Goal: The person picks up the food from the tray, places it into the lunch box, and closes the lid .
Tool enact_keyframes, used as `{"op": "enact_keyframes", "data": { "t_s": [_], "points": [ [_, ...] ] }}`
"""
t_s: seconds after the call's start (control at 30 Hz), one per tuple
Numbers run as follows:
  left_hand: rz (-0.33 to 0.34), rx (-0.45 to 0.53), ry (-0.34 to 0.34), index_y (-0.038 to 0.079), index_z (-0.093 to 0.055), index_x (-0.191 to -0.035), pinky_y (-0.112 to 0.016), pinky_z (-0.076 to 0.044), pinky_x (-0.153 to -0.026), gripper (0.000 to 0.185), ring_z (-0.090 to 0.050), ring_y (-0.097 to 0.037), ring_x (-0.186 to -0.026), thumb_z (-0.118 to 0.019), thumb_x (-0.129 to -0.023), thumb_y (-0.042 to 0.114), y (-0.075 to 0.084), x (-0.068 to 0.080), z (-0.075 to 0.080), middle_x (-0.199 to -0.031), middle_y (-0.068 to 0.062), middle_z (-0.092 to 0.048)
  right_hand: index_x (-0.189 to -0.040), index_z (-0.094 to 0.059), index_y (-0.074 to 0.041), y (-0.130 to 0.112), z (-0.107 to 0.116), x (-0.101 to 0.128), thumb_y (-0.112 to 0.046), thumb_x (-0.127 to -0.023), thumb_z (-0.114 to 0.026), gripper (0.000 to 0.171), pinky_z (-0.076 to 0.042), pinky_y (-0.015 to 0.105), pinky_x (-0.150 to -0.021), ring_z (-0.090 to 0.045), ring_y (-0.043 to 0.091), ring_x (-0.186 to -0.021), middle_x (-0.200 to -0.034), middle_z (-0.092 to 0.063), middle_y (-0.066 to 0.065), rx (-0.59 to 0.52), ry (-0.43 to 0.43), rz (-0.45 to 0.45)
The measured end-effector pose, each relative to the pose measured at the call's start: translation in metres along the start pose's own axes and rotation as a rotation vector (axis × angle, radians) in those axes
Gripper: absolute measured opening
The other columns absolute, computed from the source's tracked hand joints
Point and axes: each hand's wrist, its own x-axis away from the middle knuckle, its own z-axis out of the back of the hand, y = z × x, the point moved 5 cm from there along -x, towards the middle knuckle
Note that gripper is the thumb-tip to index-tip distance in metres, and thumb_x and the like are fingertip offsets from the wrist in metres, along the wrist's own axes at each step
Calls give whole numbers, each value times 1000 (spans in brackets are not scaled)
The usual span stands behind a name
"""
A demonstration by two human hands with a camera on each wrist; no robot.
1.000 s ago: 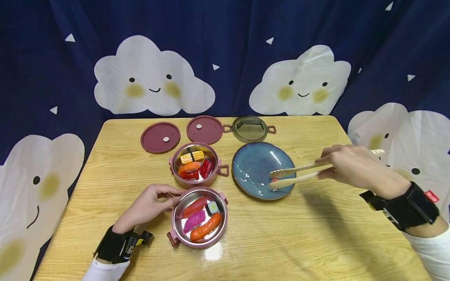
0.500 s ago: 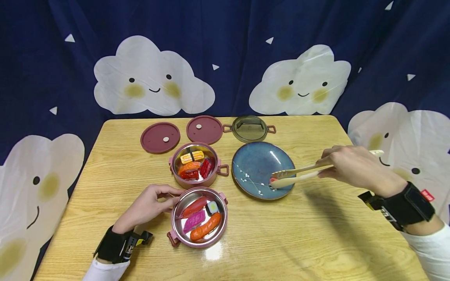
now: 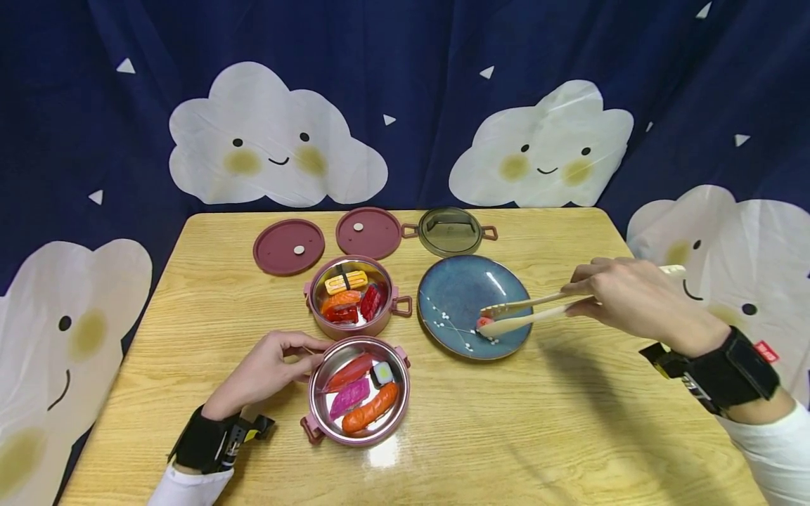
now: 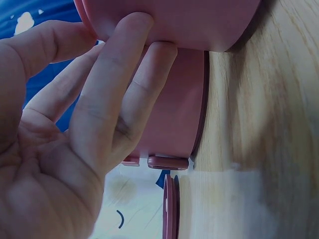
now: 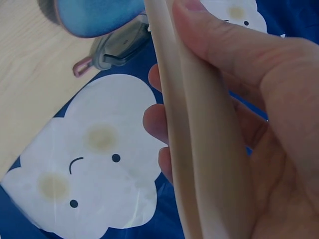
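My right hand (image 3: pixel 629 295) grips pale tongs (image 3: pixel 538 302); in the right wrist view their handles (image 5: pixel 199 129) lie between thumb and fingers. The tong tips are over the blue plate (image 3: pixel 468 281), around a small red-topped toy food piece (image 3: pixel 484 322) with a dark side, partly hidden. My left hand (image 3: pixel 275 362) rests its extended fingers against the nearer pink pot (image 3: pixel 405 393), touching its outer wall in the left wrist view. Inside that pot are a toy sausage (image 3: pixel 371 409), a purple-topped sushi (image 3: pixel 350 398), a red-topped piece (image 3: pixel 349 372) and a sushi roll (image 3: pixel 382 374).
Behind the nearer pot stands a second pink pot (image 3: pixel 380 320) with several toy sushi pieces. Two dark red lids (image 3: pixel 288 246) and a glass lid (image 3: pixel 450 242) with handles lie along the table's back. A dark blue curtain (image 3: pixel 418 56) hangs behind the table.
The tongs have shifted slightly left across the plate, their tips drawing in around the small red-topped piece, which has moved a little left. My left hand has stayed still.
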Motion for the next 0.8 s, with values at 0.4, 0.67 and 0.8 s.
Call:
{"op": "enact_keyframes", "data": {
  "t_s": [0.4, 0.67, 0.8],
  "points": [
    [8, 6, -1, 17, -80, -121, -27, -53, -91, 22, -69, -14, -108, -73, -100, 17, -1, 1, -1, -116, 0, -81, -97, -85, -20, -18, 14, -15, -30, -71, -94, 29, -50, 29, -58, -61, 6, -72, -88, -75, -10, -10, 83, 68],
    [0, -3, -7, 15, -80, -122, -27, -54, -90, 23, -69, -16, -107, -71, -100, 14, -1, 1, 0, -116, -2, -80, -99, -84, -19, -40, 25, -32, -33, -71, -92, 32, -54, 32, -65, -65, 10, -74, -88, -76, -8, -7, 157, 163],
    [-5, 7, -11, 14, -79, -122, -25, -55, -87, 23, -70, -16, -105, -71, -101, 13, -1, 0, 0, -116, -4, -80, -99, -83, -16, -52, 33, -42, -31, -71, -93, 33, -51, 31, -63, -62, 12, -73, -88, -76, -8, 6, 200, 216]
  ]
}}
